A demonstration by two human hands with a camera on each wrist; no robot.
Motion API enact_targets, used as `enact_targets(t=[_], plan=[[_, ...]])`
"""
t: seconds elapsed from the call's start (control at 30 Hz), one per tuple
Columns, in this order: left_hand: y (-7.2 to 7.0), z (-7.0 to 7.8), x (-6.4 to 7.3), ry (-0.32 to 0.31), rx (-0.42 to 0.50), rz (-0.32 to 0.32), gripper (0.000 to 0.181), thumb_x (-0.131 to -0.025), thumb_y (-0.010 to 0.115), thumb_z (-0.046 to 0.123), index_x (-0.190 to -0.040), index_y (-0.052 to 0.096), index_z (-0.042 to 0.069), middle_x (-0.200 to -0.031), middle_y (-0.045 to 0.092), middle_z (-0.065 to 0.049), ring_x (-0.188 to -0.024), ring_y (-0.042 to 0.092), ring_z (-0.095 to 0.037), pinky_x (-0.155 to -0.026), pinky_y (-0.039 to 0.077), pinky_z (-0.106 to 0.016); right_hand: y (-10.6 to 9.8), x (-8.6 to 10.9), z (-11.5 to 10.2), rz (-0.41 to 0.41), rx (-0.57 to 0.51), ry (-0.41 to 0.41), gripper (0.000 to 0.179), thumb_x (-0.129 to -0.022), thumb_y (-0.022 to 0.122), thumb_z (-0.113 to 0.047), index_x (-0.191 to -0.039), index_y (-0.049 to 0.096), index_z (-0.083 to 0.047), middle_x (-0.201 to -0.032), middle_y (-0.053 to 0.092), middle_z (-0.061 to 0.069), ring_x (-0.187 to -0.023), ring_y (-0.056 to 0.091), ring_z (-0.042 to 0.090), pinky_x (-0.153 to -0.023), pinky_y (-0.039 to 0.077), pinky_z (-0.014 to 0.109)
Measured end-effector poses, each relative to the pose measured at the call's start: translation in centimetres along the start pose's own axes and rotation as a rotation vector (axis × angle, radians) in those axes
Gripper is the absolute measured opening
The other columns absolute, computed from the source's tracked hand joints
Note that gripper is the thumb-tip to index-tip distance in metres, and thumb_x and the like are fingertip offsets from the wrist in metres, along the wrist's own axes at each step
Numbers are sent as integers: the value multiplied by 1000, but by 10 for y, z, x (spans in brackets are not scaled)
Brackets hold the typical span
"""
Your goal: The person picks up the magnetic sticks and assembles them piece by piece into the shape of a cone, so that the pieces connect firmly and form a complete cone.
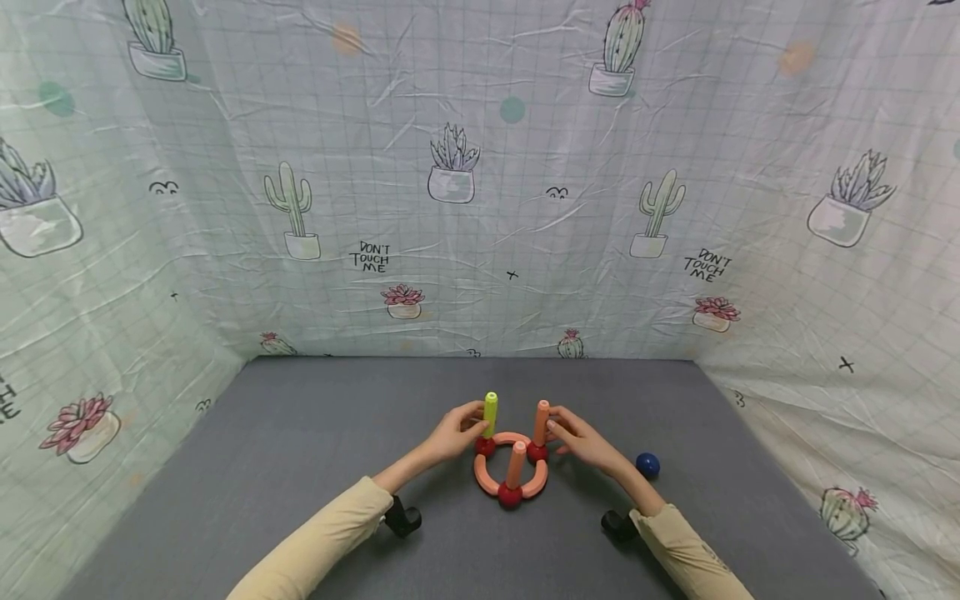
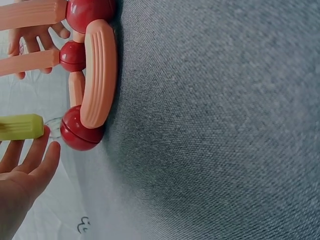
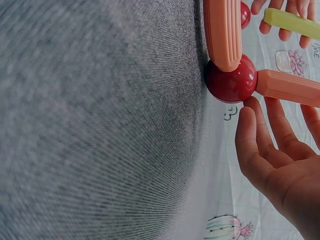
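My left hand pinches a yellow-green building rod upright over the back-left red ball. In the left wrist view, a small gap separates the rod's lower end from that ball. My right hand holds an upright orange rod standing on the right red ball; its fingers lie along the rod and near the ball in the right wrist view. Curved orange pieces join the red balls into a ring. A third upright orange rod stands on the front ball.
A loose blue ball lies on the grey table, right of my right hand. Patterned cloth with printed cacti hangs behind the table and at both sides. Black straps with cameras sit at the wrists.
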State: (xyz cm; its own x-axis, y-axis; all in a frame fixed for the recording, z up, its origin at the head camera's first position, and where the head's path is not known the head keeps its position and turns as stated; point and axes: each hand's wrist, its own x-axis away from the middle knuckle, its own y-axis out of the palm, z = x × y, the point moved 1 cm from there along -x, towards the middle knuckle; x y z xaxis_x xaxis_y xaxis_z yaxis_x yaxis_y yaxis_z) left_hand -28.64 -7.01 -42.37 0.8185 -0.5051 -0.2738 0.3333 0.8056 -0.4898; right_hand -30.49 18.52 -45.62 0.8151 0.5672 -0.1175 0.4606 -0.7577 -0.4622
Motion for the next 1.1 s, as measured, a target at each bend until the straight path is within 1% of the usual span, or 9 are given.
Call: enact_targets(t=[0.07,0.13,0.17,0.23,0.4,0.57,0.8,0.93,1.1], plan=[[-1,0,0,9,16,-9,31,-91,45,2,-120,46,-9,-109,56,-30,-100,57,-38,-79,49,-41,0,1,-1,-1,3,-19,40,-96,33,-37,-125,39,-9,-115,53,19,-98,59,21,-71,50,39],[-2,-1,0,18,28,-13,31,-91,45,1,-120,45,-10,-109,55,-32,-100,57,-39,-80,49,-40,0,0,-1,0,7,-13,40,-96,33,-38,-125,39,-10,-116,53,18,-98,59,20,-71,50,39],[-2,-2,0,19,30,-14,31,-91,45,1,-120,45,-9,-110,55,-32,-101,56,-39,-80,49,-39,0,0,0,-1,8,-4,42,-96,33,-38,-125,39,-9,-116,52,19,-99,59,21,-72,50,40],[-2,-4,0,18,35,-15,30,-91,44,1,-120,45,-9,-110,55,-32,-102,56,-39,-80,49,-37,1,-1,0,15,5,55,43,-96,33,-39,-126,38,-9,-119,51,21,-102,58,26,-75,49,42],[-1,-6,0,7,44,-17,30,-91,44,1,-120,44,-7,-110,55,-32,-102,55,-39,-79,48,-40,3,-2,0,28,-10,100,42,-97,33,-34,-128,35,-5,-121,48,24,-106,54,36,-77,48,46],[-1,-7,1,-12,58,-17,31,-92,44,1,-121,43,-8,-111,54,-32,-103,55,-39,-78,48,-43,3,-2,0,29,-9,101,40,-97,34,-32,-127,36,-6,-121,48,23,-106,54,34,-77,48,46],[0,-11,1,-11,65,-19,29,-92,43,1,-119,44,-7,-111,54,-32,-103,55,-39,-77,48,-36,2,0,-1,26,2,91,42,-97,33,-35,-126,36,-5,-119,49,25,-104,55,33,-76,48,45],[1,-12,1,-7,68,-23,31,-91,43,1,-120,42,-10,-112,53,-33,-104,54,-41,-82,48,-39,3,1,-1,30,6,95,41,-97,33,-34,-126,37,-6,-119,50,23,-104,55,34,-75,49,44],[2,-13,1,-22,73,-19,29,-91,44,1,-120,43,-7,-112,53,-32,-105,53,-40,-84,47,-42,3,1,-2,32,2,99,41,-96,34,-34,-126,37,-7,-120,49,23,-105,54,35,-76,49,43]])
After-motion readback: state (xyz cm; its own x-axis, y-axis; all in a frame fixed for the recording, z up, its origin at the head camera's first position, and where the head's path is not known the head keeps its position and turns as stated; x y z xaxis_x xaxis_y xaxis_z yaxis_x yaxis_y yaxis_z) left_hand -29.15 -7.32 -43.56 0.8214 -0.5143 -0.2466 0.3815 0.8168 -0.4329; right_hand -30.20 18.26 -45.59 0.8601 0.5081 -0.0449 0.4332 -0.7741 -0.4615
